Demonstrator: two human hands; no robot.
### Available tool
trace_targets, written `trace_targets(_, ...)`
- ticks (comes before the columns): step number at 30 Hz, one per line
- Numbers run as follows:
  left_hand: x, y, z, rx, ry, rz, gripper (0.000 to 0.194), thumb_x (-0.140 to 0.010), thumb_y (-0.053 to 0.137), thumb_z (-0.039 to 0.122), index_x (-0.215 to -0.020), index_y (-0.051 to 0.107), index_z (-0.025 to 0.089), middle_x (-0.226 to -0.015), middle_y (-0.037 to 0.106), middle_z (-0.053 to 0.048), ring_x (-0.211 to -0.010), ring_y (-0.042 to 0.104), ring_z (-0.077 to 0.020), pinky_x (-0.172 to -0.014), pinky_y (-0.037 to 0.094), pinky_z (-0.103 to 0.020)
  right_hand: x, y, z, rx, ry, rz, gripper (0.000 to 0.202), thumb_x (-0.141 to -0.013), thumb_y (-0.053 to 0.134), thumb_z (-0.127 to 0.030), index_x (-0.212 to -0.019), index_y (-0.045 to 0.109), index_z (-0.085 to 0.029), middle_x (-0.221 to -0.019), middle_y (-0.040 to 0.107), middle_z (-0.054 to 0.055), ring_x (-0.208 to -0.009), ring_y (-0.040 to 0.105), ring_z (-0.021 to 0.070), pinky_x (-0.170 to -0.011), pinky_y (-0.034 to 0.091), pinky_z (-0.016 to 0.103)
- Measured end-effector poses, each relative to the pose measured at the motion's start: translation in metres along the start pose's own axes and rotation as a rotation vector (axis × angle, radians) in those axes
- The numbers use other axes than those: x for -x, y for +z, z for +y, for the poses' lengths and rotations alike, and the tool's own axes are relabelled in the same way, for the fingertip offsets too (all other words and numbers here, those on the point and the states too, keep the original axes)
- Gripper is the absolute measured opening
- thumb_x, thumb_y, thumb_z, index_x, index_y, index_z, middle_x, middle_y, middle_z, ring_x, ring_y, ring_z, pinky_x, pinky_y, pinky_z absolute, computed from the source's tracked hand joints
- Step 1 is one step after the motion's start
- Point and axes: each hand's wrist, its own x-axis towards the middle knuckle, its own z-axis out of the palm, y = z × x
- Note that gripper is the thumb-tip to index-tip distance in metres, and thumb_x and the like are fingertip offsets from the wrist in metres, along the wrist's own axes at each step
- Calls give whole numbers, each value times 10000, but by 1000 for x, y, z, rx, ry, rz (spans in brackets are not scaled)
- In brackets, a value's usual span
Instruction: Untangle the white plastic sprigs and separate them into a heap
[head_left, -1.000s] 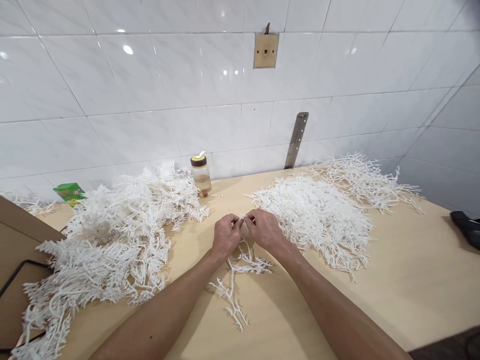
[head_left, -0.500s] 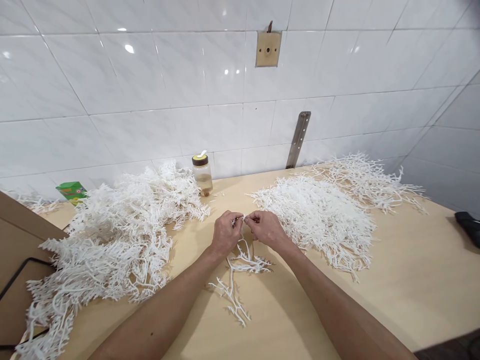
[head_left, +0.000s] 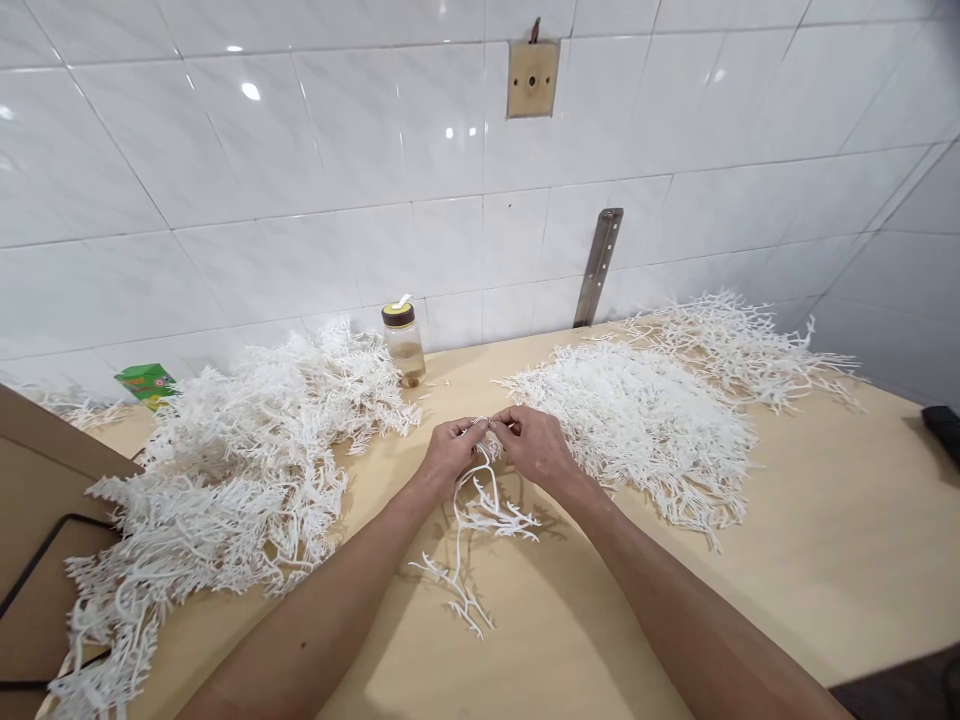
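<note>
Between my hands, near the middle of the table, is a white branched plastic sprig (head_left: pixel 491 515) that looks like artificial coral twigs. My left hand (head_left: pixel 452 450) pinches its upper end between thumb and forefinger. My right hand (head_left: pixel 529 440) closes thumb and fingertips on the same end, almost touching the left fingertips. The forked branches dangle below my hands, over the table top. Just what the fingertips do at the join is too small to make out. A dense heap of white sprigs (head_left: pixel 232 480) lies left of my hands, and a flatter pile of sprigs (head_left: pixel 637 420) lies to the right.
A lidded bottle of brownish liquid (head_left: pixel 406 345) stands by the tiled wall. Behind the left heap sits a green carton (head_left: pixel 146 384); a cardboard box (head_left: pixel 52 510) borders the left. A metal strip (head_left: pixel 598 268) leans on the wall. A black object (head_left: pixel 942 430) lies far right.
Both hands have risen slightly, still pinching the sprig, and more of its upper stem shows below them. The camera view has shifted a little.
</note>
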Motion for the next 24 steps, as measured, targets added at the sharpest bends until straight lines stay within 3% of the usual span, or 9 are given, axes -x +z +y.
trace_targets(5, -1, 1, -3, -115, 72, 84, 371, -683, 744, 480, -786, 711, 125, -467, 403, 72, -425, 287, -48, -439, 221, -202, 1, 3, 5, 136, -158, 56, 162, -895, 530, -177, -835, 681, -178, -851, 690, 45, -759, 607, 156, -712, 423, 266)
trace_targets(8, -1, 2, -4, -204, 120, 149, 328, -701, 722, 436, -819, 736, 130, -463, 436, 63, -444, 323, -64, -460, 258, -210, 3, 4, 3, 207, -153, 51, 197, -928, 499, -200, -834, 671, -176, -852, 670, 53, -752, 591, 157, -700, 406, 266)
trace_targets(16, -1, 1, -3, -283, 152, 190, 237, -705, 702, 386, -710, 693, 150, -487, 516, 39, -512, 442, -102, -524, 359, -227, 4, 5, -3, 265, -78, -3, 225, -934, 475, -197, -833, 674, -169, -876, 675, 74, -779, 596, 162, -700, 392, 264)
trace_targets(21, -2, -2, -5, -233, 131, 77, 258, -712, 702, 398, -755, 684, 144, -455, 423, 73, -437, 336, -65, -458, 278, -209, 2, 1, -6, 79, 50, 6, 164, -880, 532, -195, -812, 680, -177, -813, 698, 37, -749, 603, 158, -707, 406, 263)
trace_targets(24, -2, -1, -6, -168, 102, 37, 301, -713, 707, 426, -793, 684, 137, -446, 368, 87, -404, 273, -48, -427, 211, -205, 2, 0, -4, 65, -19, 40, 163, -881, 525, -184, -823, 677, -177, -821, 692, 38, -764, 597, 159, -715, 407, 263)
